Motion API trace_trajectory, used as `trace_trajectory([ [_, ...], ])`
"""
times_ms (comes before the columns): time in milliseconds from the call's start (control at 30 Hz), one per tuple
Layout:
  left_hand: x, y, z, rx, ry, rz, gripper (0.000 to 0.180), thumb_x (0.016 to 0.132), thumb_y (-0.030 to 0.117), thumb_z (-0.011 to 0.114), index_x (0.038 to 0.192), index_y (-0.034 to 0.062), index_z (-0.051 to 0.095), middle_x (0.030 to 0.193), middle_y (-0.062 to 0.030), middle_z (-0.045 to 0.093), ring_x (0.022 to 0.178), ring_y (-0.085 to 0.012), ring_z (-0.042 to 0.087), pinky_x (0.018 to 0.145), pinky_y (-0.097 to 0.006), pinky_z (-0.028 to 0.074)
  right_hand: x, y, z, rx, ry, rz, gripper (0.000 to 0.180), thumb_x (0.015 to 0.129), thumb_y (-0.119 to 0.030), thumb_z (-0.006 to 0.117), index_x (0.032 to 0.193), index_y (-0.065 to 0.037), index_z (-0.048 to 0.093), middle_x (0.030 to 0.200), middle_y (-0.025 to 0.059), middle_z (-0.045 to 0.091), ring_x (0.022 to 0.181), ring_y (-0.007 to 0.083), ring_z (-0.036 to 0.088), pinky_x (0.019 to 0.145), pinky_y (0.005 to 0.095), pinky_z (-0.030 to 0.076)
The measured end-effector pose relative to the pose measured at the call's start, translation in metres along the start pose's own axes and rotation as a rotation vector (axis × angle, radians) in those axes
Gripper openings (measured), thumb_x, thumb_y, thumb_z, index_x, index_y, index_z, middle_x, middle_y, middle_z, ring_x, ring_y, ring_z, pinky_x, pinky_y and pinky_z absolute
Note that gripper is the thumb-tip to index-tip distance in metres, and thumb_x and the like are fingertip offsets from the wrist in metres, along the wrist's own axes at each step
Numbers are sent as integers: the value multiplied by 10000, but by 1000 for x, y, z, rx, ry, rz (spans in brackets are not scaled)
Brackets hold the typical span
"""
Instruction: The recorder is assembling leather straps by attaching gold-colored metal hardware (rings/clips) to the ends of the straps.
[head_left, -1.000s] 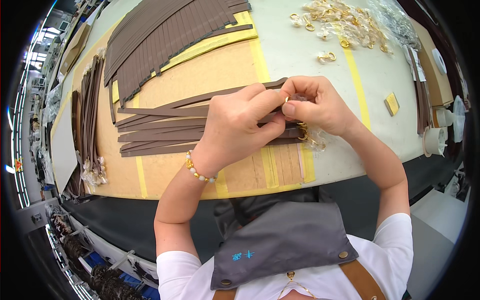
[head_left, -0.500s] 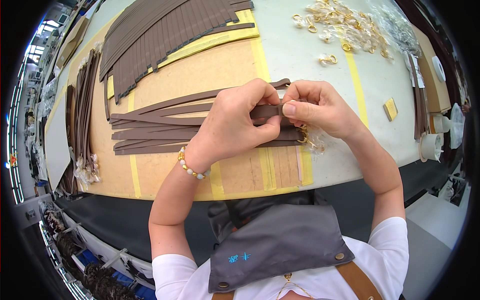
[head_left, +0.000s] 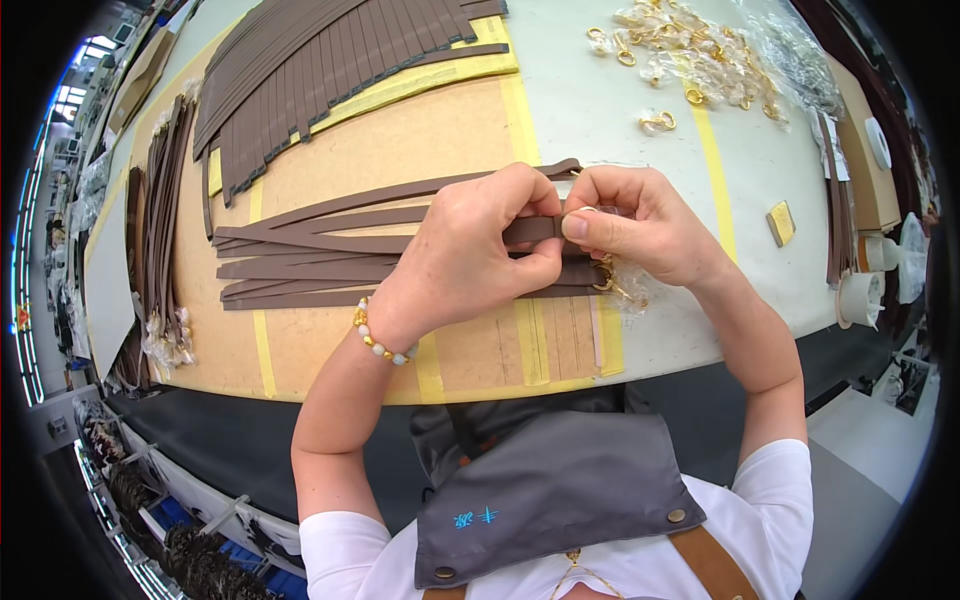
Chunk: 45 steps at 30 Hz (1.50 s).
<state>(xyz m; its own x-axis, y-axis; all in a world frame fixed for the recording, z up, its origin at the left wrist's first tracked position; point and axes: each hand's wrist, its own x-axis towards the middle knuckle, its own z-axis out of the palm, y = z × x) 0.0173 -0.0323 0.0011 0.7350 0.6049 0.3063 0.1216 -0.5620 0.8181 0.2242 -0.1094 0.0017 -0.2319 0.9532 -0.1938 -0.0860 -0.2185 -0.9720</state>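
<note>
A brown strap is pinched near its right end between the fingers of my left hand. The thumb and fingers of my right hand close on the tip of that same strap; the very end is hidden behind the thumb. Under and beside my hands lies a fan of other brown straps, with their right ends gathered by my right hand. At those ends sits a gold ring clasp in clear plastic wrap.
Many brown strips lie stacked at the far left on yellow board. A strap bundle with wrapped ends rests at the left edge. Wrapped gold clasps are heaped far right. A small yellowish block lies on the right.
Both hands hold nearly the same place and grip on the strap. The view has shifted slightly, and more of the strap shows between my fingers.
</note>
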Motion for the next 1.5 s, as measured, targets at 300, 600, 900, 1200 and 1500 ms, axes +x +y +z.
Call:
trace_trajectory([
  [300, -1, -1, 1, 6, 15, 47, 211, 744, -4, 766, 884, 11, 609, 751, -26, 637, 639, -59, 593, 550, -213, 489, -3, 0, 6, -86, 41, -47, 196, 967, -188, 694, 890, -18, 635, 792, -47, 591, 735, 15, 484, 626, 207, 403],
  [600, 1, -1, -3, -20, -10, 41, 205, 756, -1, 783, 874, 11, 615, 762, -37, 655, 647, -66, 607, 560, -219, 506, -3, -2, 5, -218, 51, -50, 222, 987, -217, 668, 891, -26, 608, 767, -66, 544, 728, 22, 440, 621, 220, 380],
  [900, -1, -5, -2, 53, 2, 139, 210, 744, 15, 789, 873, 26, 624, 745, -42, 648, 621, -94, 615, 547, -240, 499, -4, 3, 4, -158, 23, -73, 259, 993, -240, 684, 872, -32, 590, 769, -69, 541, 710, 14, 424, 595, 215, 365],
  [1200, -2, -8, 0, 74, 5, 254, 263, 733, -9, 766, 950, 37, 624, 727, -32, 593, 599, -112, 569, 544, -246, 477, -4, -1, 4, -172, 14, -57, 251, 990, -231, 688, 864, -34, 596, 761, -72, 534, 704, 8, 418, 586, 209, 356],
  [1500, -4, -2, -3, -248, -100, 2, 431, 777, -66, 535, 1201, 7, 503, 785, 20, 500, 628, -12, 370, 548, -178, 301, -5, -4, 8, -261, 72, -93, 236, 976, -219, 684, 889, -16, 603, 772, -42, 552, 752, 45, 464, 649, 244, 413],
])
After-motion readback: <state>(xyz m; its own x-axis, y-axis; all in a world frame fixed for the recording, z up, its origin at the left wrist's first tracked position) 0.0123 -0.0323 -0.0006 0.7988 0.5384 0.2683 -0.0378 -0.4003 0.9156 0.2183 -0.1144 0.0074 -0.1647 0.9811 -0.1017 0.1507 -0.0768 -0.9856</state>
